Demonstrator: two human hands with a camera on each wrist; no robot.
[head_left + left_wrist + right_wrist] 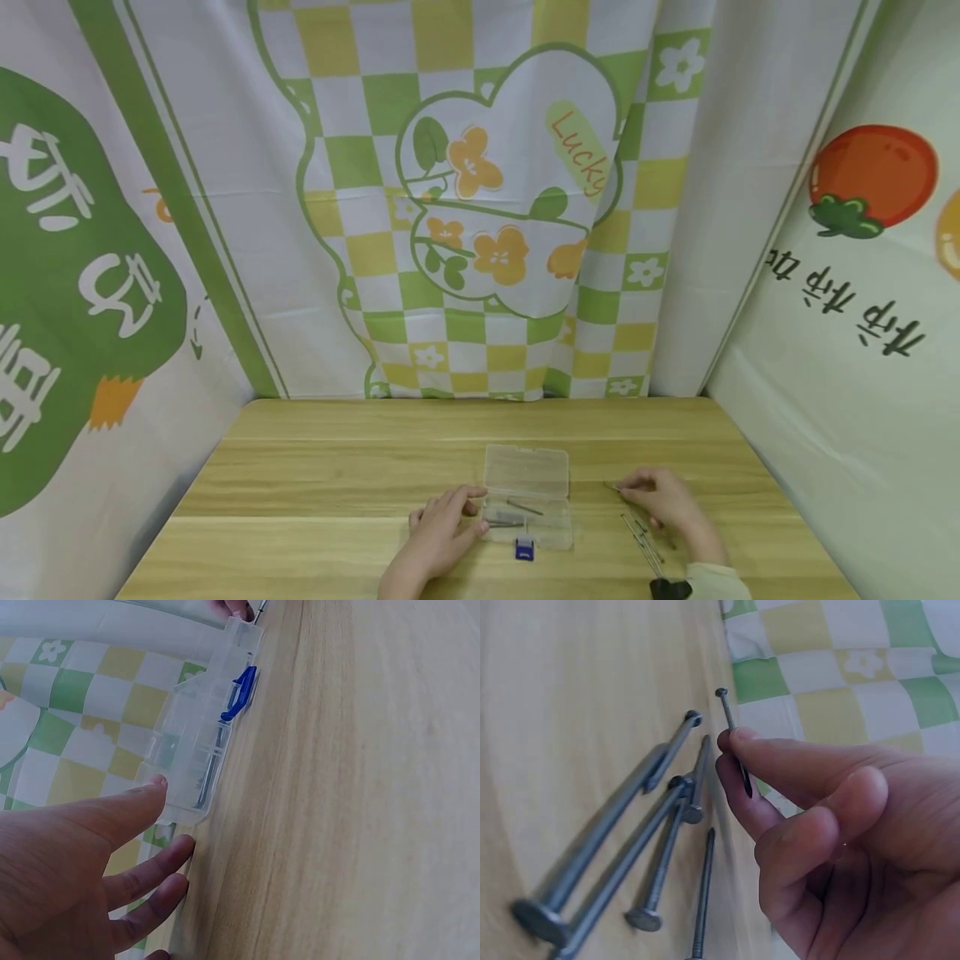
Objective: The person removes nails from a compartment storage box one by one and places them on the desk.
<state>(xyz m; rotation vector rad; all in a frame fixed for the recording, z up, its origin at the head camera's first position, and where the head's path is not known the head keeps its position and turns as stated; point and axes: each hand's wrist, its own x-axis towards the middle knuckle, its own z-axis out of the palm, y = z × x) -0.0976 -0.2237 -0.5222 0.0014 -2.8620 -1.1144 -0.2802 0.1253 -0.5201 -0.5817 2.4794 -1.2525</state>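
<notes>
Between thumb and index finger, my right hand [663,497] pinches a small nail [730,712], its head up and its point down in the right wrist view. Several loose nails [622,829] of different lengths lie on the table beside that hand. A clear plastic box [555,529] rests left of it with its lid [527,471] folded back. Inside are a few nails [525,507], and a blue latch [524,549] sits at its front edge. At the box's left side is my left hand [442,533], its fingers loosely extended and the thumb tip right at the box wall.
The wooden table [322,483] reaches back to a checked green, yellow and white cloth [465,350]. Printed cloths hang at the left and right sides too. A black object [670,589] shows by the right sleeve [716,582].
</notes>
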